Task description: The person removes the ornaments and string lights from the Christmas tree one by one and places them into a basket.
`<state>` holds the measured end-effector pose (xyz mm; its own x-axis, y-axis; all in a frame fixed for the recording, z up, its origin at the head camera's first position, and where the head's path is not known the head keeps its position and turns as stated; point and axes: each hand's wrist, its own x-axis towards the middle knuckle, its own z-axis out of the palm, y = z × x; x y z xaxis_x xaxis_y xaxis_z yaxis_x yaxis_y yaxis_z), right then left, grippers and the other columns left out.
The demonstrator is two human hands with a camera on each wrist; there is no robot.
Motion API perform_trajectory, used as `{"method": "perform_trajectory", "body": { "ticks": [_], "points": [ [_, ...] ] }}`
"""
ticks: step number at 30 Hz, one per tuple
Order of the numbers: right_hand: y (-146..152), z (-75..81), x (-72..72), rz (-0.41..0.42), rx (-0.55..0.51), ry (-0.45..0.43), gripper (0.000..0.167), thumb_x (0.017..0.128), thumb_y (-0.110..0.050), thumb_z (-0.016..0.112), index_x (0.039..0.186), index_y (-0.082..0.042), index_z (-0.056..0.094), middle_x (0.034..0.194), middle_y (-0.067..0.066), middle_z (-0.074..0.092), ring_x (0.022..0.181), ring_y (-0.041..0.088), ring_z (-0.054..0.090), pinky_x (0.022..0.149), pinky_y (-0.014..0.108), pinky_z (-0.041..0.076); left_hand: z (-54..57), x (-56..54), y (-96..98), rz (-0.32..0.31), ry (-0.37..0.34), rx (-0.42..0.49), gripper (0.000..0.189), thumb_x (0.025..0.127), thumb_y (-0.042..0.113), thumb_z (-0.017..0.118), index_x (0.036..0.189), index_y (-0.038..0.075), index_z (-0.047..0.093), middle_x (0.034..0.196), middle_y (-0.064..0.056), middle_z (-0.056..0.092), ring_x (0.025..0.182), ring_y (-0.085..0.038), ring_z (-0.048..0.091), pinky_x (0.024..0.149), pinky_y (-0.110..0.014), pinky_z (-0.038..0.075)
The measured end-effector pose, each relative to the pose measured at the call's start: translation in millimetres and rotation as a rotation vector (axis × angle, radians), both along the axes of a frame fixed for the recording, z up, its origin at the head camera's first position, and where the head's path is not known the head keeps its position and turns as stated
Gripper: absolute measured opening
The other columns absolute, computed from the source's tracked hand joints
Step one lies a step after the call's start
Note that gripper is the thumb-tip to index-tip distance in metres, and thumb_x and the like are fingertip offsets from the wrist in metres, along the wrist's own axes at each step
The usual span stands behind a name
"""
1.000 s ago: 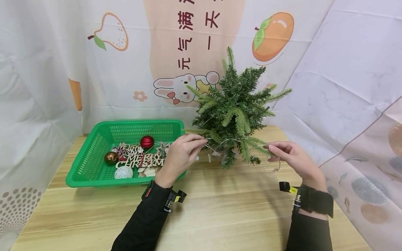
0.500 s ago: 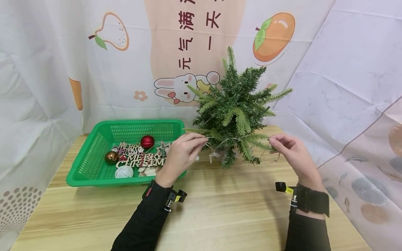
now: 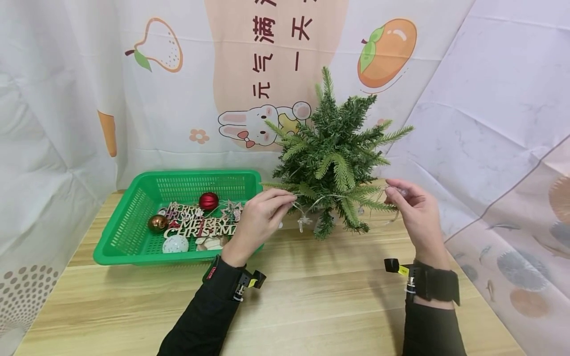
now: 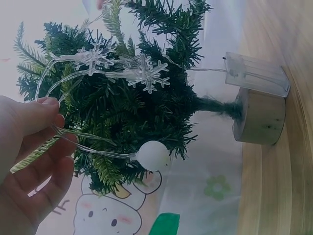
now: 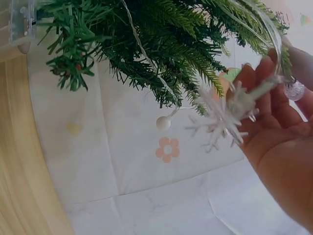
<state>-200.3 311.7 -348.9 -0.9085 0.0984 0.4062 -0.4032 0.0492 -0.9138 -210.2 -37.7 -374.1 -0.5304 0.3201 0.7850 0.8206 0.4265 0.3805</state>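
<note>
A small artificial Christmas tree (image 3: 343,143) stands upright at the back right of the table. Clear-wired string lights run across its front branches; snowflake lights (image 4: 146,74) and a white ball light (image 4: 153,155) dangle from the wire. At the tree's left side, my left hand (image 3: 262,215) pinches the wire between thumb and fingers. My right hand (image 3: 418,215) grips the wire at the tree's right side, above the branch tip. In the right wrist view a snowflake light (image 5: 222,117) hangs before the palm. The tree's wooden base (image 4: 259,117) shows in the left wrist view.
A green plastic basket (image 3: 107,247) at the left holds a red ball (image 3: 209,201), a brown ball (image 3: 158,224), a white speckled ball (image 3: 175,244) and "Merry Christmas" signs (image 3: 207,226). A clear battery box (image 4: 257,74) stands beside the tree base. Printed cloth hangs behind.
My right hand has risen a little along the tree's right side, drawing the wire up with it. The left hand stays nearly still; the basket and tree have not moved.
</note>
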Motion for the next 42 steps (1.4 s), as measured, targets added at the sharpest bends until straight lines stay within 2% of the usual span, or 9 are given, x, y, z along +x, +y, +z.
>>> {"method": "perform_trajectory", "body": {
  "ticks": [10, 15, 22, 25, 31, 34, 37, 41, 42],
  "points": [
    [-6.8, 1.7, 0.7, -0.021, -0.094, 0.151, 0.024, 0.092, 0.007, 0.070, 0.115, 0.011, 0.069, 0.095, 0.006, 0.075, 0.082, 0.015, 0.069, 0.077, 0.022, 0.055, 1.1, 0.1, 2.0, -0.010, 0.012, 0.055, 0.019, 0.096, 0.004, 0.070, 0.113, 0.001, 0.076, 0.113, -0.009, 0.072, 0.102, -0.019, 0.068, 0.088, -0.027, 0.054],
    [-6.0, 4.4, 2.7, 0.002, -0.127, 0.203, 0.022, 0.090, 0.012, 0.070, 0.111, 0.016, 0.068, 0.095, 0.008, 0.076, 0.082, 0.016, 0.069, 0.076, 0.021, 0.055, 0.3, 0.6, 1.2, -0.006, 0.004, 0.091, 0.020, 0.097, 0.004, 0.069, 0.115, 0.001, 0.075, 0.113, -0.009, 0.071, 0.096, -0.017, 0.068, 0.077, -0.026, 0.054],
    [-4.6, 12.6, 14.0, 0.019, -0.045, 0.230, 0.020, 0.089, 0.016, 0.068, 0.109, 0.019, 0.067, 0.089, 0.009, 0.075, 0.075, 0.014, 0.067, 0.068, 0.020, 0.054, 0.0, 0.0, -1.1, 0.015, 0.019, 0.119, 0.022, 0.093, 0.003, 0.073, 0.115, 0.002, 0.076, 0.104, -0.008, 0.073, 0.074, -0.011, 0.063, 0.059, -0.024, 0.044],
    [-5.0, 16.0, 19.0, 0.053, -0.045, 0.257, 0.018, 0.088, 0.020, 0.066, 0.106, 0.022, 0.066, 0.088, 0.010, 0.075, 0.075, 0.016, 0.066, 0.069, 0.020, 0.054, 0.2, 0.3, -3.4, 0.027, 0.007, 0.121, 0.022, 0.093, 0.004, 0.074, 0.115, 0.002, 0.077, 0.102, -0.006, 0.072, 0.072, -0.010, 0.061, 0.057, -0.025, 0.040],
    [-6.4, 19.2, 27.9, 0.191, -0.075, 0.324, 0.019, 0.084, 0.031, 0.058, 0.102, 0.026, 0.063, 0.093, 0.016, 0.072, 0.075, 0.019, 0.065, 0.069, 0.023, 0.054, -0.1, 2.4, -3.7, 0.042, -0.024, 0.029, 0.019, 0.095, 0.004, 0.072, 0.113, 0.003, 0.077, 0.107, -0.007, 0.072, 0.082, -0.013, 0.065, 0.064, -0.025, 0.047],
    [-6.3, 20.4, 31.6, 0.253, -0.016, 0.361, 0.021, 0.082, 0.033, 0.057, 0.100, 0.026, 0.064, 0.095, 0.018, 0.072, 0.074, 0.019, 0.065, 0.067, 0.023, 0.054, -1.8, 2.3, -2.5, 0.043, -0.038, -0.003, 0.018, 0.094, 0.003, 0.072, 0.112, 0.003, 0.077, 0.110, -0.007, 0.071, 0.090, -0.015, 0.068, 0.072, -0.025, 0.052],
    [-4.0, 20.7, 32.0, 0.304, 0.112, 0.380, 0.023, 0.081, 0.033, 0.058, 0.100, 0.023, 0.066, 0.096, 0.016, 0.072, 0.072, 0.016, 0.063, 0.063, 0.021, 0.053, -3.3, 1.5, -1.5, 0.043, -0.040, -0.007, 0.017, 0.095, 0.003, 0.071, 0.111, 0.003, 0.077, 0.112, -0.008, 0.071, 0.095, -0.017, 0.069, 0.079, -0.026, 0.055],
    [2.5, 18.6, 28.8, 0.314, 0.322, 0.383, 0.029, 0.078, 0.032, 0.062, 0.101, 0.016, 0.070, 0.095, 0.012, 0.072, 0.067, 0.013, 0.060, 0.057, 0.018, 0.049, -3.4, 1.0, -0.4, 0.040, -0.028, -0.020, 0.016, 0.096, 0.002, 0.069, 0.110, 0.003, 0.077, 0.119, -0.011, 0.072, 0.101, -0.020, 0.071, 0.082, -0.026, 0.057],
    [4.4, 17.9, 28.2, 0.303, 0.367, 0.380, 0.030, 0.077, 0.032, 0.062, 0.101, 0.015, 0.071, 0.094, 0.011, 0.072, 0.066, 0.012, 0.060, 0.054, 0.018, 0.047, -3.5, 0.9, -0.2, 0.039, -0.024, -0.029, 0.016, 0.096, 0.002, 0.070, 0.110, 0.003, 0.077, 0.120, -0.011, 0.071, 0.100, -0.021, 0.071, 0.078, -0.025, 0.057]
  ]
}}
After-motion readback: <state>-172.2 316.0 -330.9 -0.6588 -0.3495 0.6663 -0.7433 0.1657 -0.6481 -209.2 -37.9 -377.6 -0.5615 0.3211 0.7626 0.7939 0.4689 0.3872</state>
